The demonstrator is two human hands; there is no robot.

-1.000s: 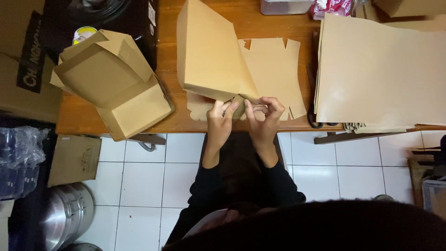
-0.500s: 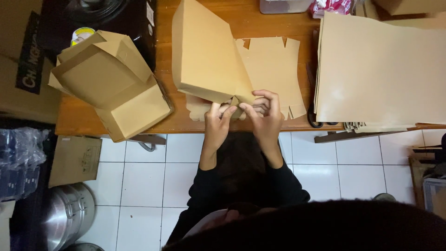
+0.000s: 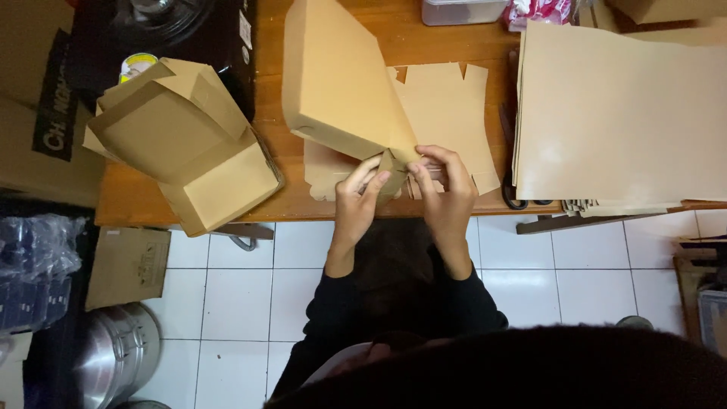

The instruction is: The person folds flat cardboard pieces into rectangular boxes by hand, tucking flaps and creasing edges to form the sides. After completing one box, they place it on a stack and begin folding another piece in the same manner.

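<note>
A half-folded brown cardboard box (image 3: pixel 337 83) stands tilted on the wooden table (image 3: pixel 394 23), over a flat die-cut box blank (image 3: pixel 447 113). My left hand (image 3: pixel 360 197) pinches the box's lower corner flap from the left. My right hand (image 3: pixel 445 189) grips the same corner from the right, fingers curled over the edge. Both hands meet at the table's near edge. Black sleeves cover my forearms.
A folded open-lidded box (image 3: pixel 185 144) lies at the table's left. A tall stack of flat cardboard sheets (image 3: pixel 621 113) fills the right. A steel pot (image 3: pixel 113 356) and a plastic-wrapped bundle (image 3: pixel 34 265) sit on the white tiled floor at left.
The half-folded box has swung slightly left and stands more upright. Both hands have closed in on its lower corner, fingers working the flap.
</note>
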